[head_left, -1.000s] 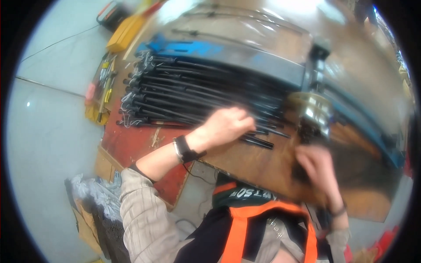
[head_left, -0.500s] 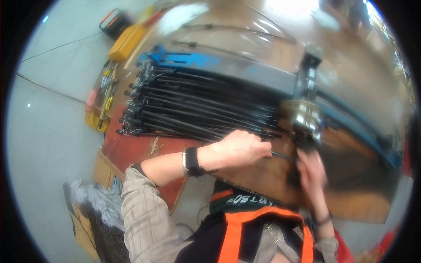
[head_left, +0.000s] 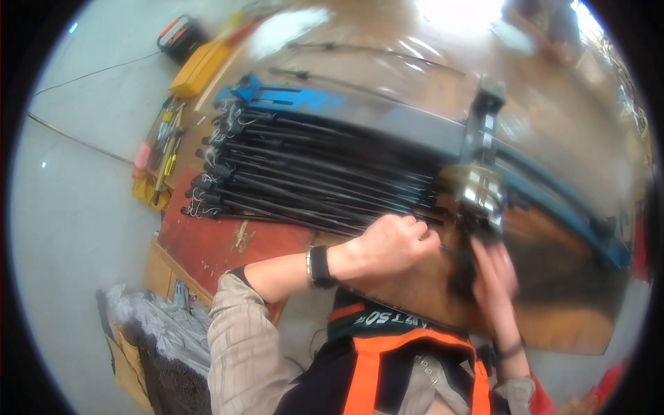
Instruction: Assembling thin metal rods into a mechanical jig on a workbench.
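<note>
My left hand (head_left: 398, 242), with a dark band on its wrist, is closed in a pinch on a thin dark rod (head_left: 446, 247) that pokes out to the right of the fingers. My right hand (head_left: 494, 273) is beside and below a shiny metal clamp-like fixture (head_left: 478, 194); its fingers look stretched out, though motion smears them. Whether they touch the fixture cannot be made out. Just left of the right hand is a dark, blurred shape. A bundle of long black rods or cables (head_left: 304, 166) lies beyond my left hand, with looped pale wires at their left ends.
A long blue and grey metal beam (head_left: 387, 114) runs behind the bundle. The worktop has a red part (head_left: 228, 245) and a brown wooden part (head_left: 553, 318). Hand tools (head_left: 166, 145) and a yellow box (head_left: 200, 67) are at the left; crumpled plastic (head_left: 162, 321) is at lower left.
My left hand has shifted slightly right and down, closer to the fixture, still pinching the thin rod. The right hand stays near the same spot, blurred by motion.
</note>
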A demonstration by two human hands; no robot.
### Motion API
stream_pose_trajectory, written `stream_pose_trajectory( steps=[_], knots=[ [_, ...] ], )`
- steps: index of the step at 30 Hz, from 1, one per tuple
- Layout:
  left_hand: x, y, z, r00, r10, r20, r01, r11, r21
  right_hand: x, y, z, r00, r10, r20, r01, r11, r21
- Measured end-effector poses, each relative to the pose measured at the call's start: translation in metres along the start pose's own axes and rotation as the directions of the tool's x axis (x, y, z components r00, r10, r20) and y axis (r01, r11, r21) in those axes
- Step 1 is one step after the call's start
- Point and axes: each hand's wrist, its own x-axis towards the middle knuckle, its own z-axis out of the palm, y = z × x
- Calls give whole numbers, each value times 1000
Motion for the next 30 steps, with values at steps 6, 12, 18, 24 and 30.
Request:
stream_pose_trajectory(
  steps=[6,12,18,24,30],
  knots=[
    [11,5,-8,952,-34,303,51,997,-49,8,-12,7,983,-56,174,60,998,-18],
    [-2,8,-2,1000,12,14,-13,992,124,9,-14,29,998,-36,-53,36,999,6],
    [-15,7,-14,968,66,-242,-16,979,202,21,-24,32,987,-93,-128,96,995,16],
    [-20,5,-47,891,171,-421,-16,938,346,42,-32,29,987,-62,-145,67,997,31],
    [-118,-54,-79,490,-15,-871,470,846,250,40,-34,21,987,-97,-130,98,995,3]
  ],
)
